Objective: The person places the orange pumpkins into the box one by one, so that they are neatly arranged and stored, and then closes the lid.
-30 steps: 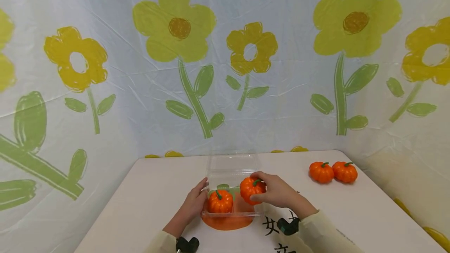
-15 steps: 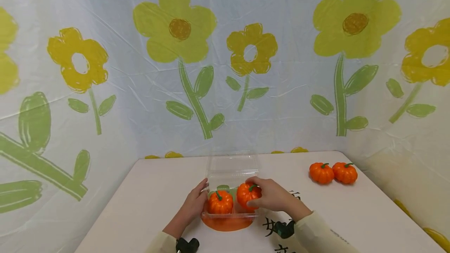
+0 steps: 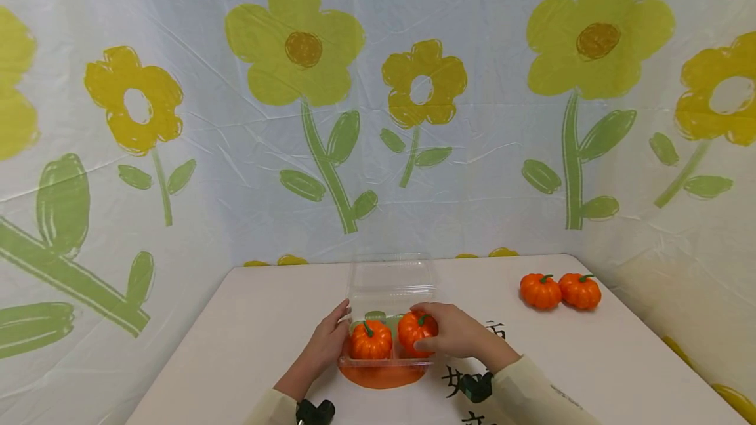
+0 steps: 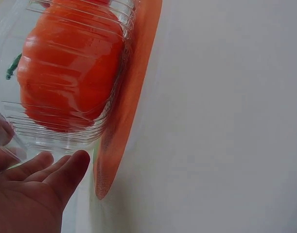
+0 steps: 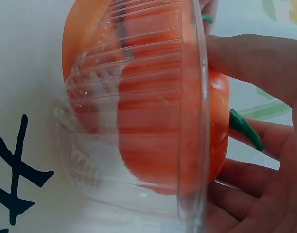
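My right hand (image 3: 455,330) holds a small orange toy pumpkin (image 3: 413,332) with a green stem, low inside the right side of a clear plastic clamshell box (image 3: 386,363). In the right wrist view, thumb and fingers lie around the pumpkin (image 5: 218,141) above the rim, and the box wall (image 5: 153,204) stands in front of it. A second pumpkin (image 3: 371,341) sits in the box's left side. My left hand (image 3: 326,338) grips the box's left edge; in the left wrist view its fingertips (image 4: 80,158) are at the outer wall, the thumb at the rim.
The box's clear lid (image 3: 392,274) stands opened at the back. Two more pumpkins (image 3: 540,291) sit side by side at the table's back right. Beneath the box is an orange print (image 3: 384,376), with black characters (image 3: 453,379) to its right. A flowered cloth (image 3: 484,149) hangs behind.
My right hand has lowered the pumpkin and brought it slightly left, down into the right side of the box. The left hand stays at the box's edge.
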Demonstrator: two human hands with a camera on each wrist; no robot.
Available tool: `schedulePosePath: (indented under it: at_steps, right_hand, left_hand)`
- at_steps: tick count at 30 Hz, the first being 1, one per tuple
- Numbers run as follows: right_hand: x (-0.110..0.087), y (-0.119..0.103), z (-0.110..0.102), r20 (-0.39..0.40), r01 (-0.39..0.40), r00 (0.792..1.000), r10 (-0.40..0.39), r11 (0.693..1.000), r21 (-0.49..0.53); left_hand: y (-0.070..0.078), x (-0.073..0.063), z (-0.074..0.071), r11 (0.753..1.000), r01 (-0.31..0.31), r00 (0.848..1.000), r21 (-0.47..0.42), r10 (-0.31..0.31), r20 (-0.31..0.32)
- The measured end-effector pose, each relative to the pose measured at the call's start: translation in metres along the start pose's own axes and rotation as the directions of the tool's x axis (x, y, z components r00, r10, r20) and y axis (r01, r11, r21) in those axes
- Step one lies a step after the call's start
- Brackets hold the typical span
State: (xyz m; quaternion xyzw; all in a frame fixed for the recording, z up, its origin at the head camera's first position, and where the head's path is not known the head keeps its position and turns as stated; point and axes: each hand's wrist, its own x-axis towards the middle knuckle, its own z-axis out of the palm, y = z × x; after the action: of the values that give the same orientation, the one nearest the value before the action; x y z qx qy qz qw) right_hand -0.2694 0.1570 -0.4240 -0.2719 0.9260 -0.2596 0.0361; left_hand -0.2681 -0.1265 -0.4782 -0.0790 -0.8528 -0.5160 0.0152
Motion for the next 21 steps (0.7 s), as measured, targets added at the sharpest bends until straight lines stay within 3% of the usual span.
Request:
schedulePosePath:
  at_steps: [21]
  right_hand:
    - [0.001,-0.011,0.0,0.081,-0.012,0.996,0.022,0.992,-0.126]
  left_hand:
    - [-0.001,0.001,0.001,0.999,0.032,0.999,-0.006,-0.032,0.02]
